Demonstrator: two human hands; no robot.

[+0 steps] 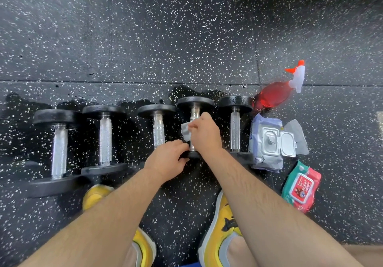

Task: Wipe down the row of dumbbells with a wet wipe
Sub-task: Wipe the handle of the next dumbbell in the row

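Five dumbbells (159,129) lie in a row on the speckled floor (145,38). Right hand (204,135): grip pinching a white wet wipe (186,134) against the handle of the fourth dumbbell (195,103) from the left. Left hand (167,161): grip curled on that dumbbell's near head (fingertips hidden). A red spray bottle (273,95) and two wipe packs (266,142) lie just right of the row.

Five dumbbells (105,140), two wipe packs (267,142), one spray bottle (273,94), one wet wipe (186,133) and two yellow shoes (219,235).
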